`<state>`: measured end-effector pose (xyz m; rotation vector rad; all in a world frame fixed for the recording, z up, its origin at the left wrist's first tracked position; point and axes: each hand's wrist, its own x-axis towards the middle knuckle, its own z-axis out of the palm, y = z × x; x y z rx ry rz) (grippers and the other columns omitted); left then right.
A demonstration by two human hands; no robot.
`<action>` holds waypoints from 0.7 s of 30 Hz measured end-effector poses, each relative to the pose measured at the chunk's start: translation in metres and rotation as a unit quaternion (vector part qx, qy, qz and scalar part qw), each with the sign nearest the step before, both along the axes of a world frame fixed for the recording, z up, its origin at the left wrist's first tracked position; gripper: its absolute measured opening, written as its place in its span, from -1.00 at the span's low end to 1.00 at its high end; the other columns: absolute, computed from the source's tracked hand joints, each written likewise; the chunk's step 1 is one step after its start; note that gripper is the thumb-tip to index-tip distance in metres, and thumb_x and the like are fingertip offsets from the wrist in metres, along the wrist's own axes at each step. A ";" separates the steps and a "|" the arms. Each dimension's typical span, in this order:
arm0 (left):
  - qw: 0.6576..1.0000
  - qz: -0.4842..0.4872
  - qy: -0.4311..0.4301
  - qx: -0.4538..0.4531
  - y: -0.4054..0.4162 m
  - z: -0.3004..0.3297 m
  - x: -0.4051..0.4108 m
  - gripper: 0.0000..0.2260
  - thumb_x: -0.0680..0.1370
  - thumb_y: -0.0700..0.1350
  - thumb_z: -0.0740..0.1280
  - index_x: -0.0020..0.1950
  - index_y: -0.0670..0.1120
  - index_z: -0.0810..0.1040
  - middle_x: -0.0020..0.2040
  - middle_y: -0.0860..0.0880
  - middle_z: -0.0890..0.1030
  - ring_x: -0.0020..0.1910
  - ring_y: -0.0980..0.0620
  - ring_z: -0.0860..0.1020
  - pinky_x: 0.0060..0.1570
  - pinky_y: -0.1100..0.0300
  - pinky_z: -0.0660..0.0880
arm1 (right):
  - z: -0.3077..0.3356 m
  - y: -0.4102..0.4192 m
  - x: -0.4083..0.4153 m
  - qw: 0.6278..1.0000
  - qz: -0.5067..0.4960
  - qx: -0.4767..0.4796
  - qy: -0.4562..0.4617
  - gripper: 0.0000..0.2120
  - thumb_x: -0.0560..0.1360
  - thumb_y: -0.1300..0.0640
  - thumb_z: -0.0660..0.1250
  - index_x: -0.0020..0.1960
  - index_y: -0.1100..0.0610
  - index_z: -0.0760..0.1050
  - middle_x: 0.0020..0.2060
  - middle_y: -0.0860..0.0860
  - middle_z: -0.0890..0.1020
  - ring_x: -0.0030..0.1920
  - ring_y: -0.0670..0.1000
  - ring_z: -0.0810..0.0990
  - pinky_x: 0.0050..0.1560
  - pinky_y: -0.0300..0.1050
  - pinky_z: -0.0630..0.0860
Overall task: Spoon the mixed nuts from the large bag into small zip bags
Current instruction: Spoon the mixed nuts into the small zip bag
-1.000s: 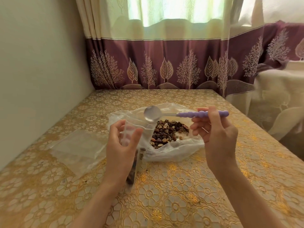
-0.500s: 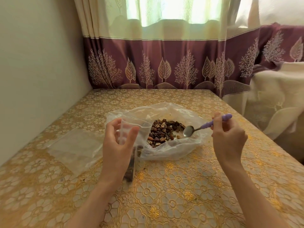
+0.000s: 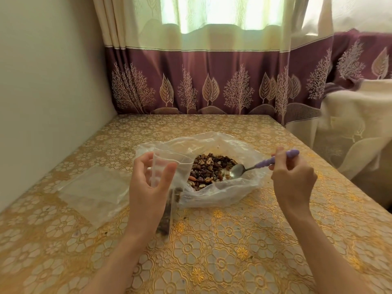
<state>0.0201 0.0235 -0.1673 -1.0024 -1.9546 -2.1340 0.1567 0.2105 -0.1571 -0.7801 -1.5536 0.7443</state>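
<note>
While your left hand (image 3: 148, 187) curls its fingers and thumb round the open mouth of a small zip bag (image 3: 167, 177), holding it upright with its bottom on the tabletop (image 3: 233, 251), a few nuts show low inside it. Your right hand (image 3: 293, 179) pinches the purple handle of a spoon (image 3: 250, 169), whose metal bowl sits at the right edge of the mixed nuts (image 3: 210, 168). Those nuts lie in the large bag (image 3: 224, 192), spread open just beyond the zip bag. Flat empty zip bags (image 3: 93, 187) lie to the left.
</note>
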 end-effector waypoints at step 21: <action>1.000 -0.012 0.004 0.000 0.000 -0.001 0.001 -0.46 0.28 0.43 0.29 0.15 0.20 0.36 0.09 0.15 0.50 0.01 0.44 0.48 -0.15 0.59 0.39 | -0.005 -0.004 -0.004 0.998 0.057 -0.018 -0.006 -0.56 0.60 0.09 0.21 -0.46 -0.06 0.47 -0.55 -0.31 0.55 -0.45 -0.14 0.54 -0.15 -0.06 0.52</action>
